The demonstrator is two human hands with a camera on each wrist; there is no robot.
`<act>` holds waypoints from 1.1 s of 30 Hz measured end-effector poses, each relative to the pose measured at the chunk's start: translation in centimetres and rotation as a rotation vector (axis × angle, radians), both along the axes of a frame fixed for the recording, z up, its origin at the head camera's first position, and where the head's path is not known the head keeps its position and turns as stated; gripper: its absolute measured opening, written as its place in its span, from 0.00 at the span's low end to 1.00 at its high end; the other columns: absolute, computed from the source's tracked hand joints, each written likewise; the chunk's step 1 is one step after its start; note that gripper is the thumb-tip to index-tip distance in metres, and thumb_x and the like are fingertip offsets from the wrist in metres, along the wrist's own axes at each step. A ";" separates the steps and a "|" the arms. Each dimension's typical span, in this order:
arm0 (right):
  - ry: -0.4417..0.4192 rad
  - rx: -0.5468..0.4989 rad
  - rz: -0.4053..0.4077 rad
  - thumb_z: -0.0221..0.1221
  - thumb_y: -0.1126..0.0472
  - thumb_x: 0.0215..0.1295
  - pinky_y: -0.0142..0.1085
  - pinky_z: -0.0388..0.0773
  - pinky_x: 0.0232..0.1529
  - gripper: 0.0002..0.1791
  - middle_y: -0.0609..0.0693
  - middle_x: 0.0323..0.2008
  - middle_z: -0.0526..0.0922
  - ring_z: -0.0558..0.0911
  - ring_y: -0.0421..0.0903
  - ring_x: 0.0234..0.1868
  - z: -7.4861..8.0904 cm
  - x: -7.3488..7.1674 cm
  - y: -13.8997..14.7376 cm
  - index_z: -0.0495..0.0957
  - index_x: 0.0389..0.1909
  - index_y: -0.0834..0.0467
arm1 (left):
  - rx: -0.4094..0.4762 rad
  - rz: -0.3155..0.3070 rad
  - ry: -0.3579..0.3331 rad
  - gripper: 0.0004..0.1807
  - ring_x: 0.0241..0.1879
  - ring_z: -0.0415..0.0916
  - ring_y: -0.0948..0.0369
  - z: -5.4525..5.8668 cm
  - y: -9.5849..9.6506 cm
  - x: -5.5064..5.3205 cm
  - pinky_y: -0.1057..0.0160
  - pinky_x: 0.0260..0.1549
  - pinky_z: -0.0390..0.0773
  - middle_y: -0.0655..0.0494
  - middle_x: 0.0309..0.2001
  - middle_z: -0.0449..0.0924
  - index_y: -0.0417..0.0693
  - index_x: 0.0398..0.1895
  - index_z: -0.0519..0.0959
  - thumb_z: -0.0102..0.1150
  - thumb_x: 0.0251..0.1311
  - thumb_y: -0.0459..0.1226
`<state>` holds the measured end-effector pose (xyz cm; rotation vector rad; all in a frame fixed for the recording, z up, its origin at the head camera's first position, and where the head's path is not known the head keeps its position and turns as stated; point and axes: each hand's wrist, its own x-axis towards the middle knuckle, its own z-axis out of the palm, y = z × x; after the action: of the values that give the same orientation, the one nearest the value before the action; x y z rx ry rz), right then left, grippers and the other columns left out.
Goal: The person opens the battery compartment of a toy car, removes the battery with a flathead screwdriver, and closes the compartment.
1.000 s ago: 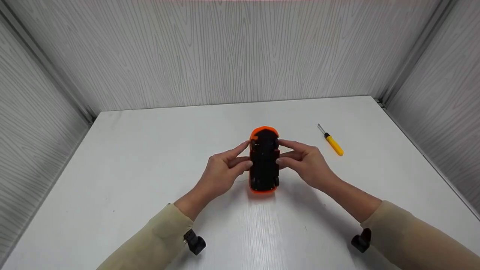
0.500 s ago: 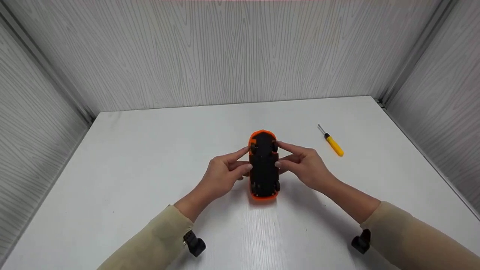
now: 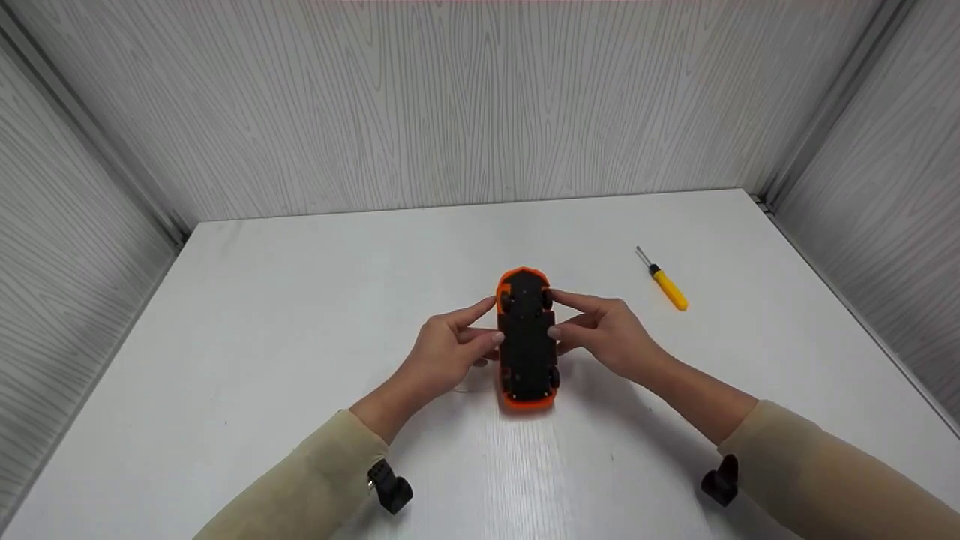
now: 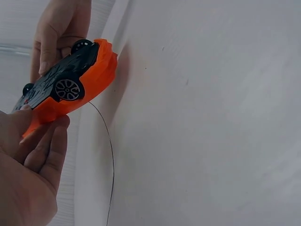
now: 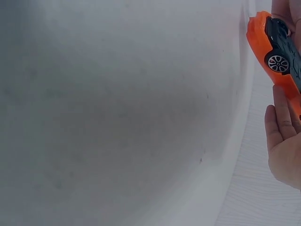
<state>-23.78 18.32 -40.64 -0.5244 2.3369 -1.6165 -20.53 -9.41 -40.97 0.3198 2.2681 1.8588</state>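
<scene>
An orange toy car [image 3: 527, 341] is held above the table with its black underside and wheels turned toward the head camera. My left hand [image 3: 441, 351] grips its left side, thumb on the edge of the underside and fingers along the orange body. On the opposite side my right hand [image 3: 619, 337] pinches it the same way. In the left wrist view a thin dark wire [image 4: 112, 160] curves away from beneath the car [image 4: 94, 80]; where it starts is hidden. Part of the car [image 5: 263, 42] is cut off in the right wrist view.
A screwdriver [image 3: 669, 290] with a yellow handle lies at the right on the white table [image 3: 300, 315]. Wood-grain panels [image 3: 480, 105] rise behind the table and at both sides. Small dark specks dot the tabletop.
Both hands have brought the toy car slightly nearer to me and tilted it, so its underside faces the head camera more fully. The screwdriver has stayed in place.
</scene>
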 end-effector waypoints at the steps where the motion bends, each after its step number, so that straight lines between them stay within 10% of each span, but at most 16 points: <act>1: -0.010 0.000 0.000 0.69 0.59 0.73 0.52 0.81 0.59 0.35 0.55 0.46 0.91 0.92 0.54 0.41 0.0 0.0 0.0 0.71 0.78 0.50 | 0.001 0.000 -0.010 0.35 0.44 0.90 0.54 0.0 0.0 0.0 0.56 0.47 0.86 0.48 0.51 0.90 0.52 0.81 0.68 0.67 0.73 0.35; 33: -0.193 -0.008 0.049 0.66 0.64 0.74 0.44 0.85 0.52 0.34 0.63 0.48 0.90 0.92 0.54 0.44 -1.4 -0.3 -0.5 0.69 0.77 0.64 | -0.019 -0.030 -0.229 0.37 0.42 0.89 0.56 -1.3 -0.1 -0.5 0.62 0.38 0.83 0.47 0.45 0.91 0.46 0.84 0.61 0.63 0.76 0.37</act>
<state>-24.10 17.85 -42.08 -0.4041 2.1620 -1.5800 -21.04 -9.48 -42.25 0.1291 2.1151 1.7586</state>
